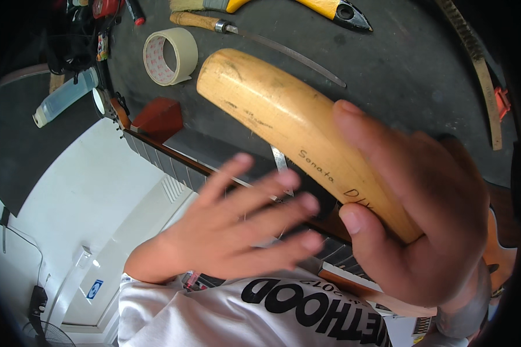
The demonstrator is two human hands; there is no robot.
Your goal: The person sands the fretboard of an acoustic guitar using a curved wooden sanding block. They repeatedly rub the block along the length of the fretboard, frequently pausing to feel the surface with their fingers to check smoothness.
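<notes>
Backing wooden block [292, 118] — dark worktop [402, 72]; far left — fan [47, 334].

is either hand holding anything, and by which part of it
The right hand holds a long, rounded, yellowish wooden block by its lower-right end, between thumb and fingers. The left hand, fingers spread, holds nothing visible.

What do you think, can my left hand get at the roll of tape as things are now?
Probably yes: the left hand looks empty, and nothing covers the roll of tape. The wooden block in the right hand is just right of the direct path, though depth is hard to judge.
</notes>
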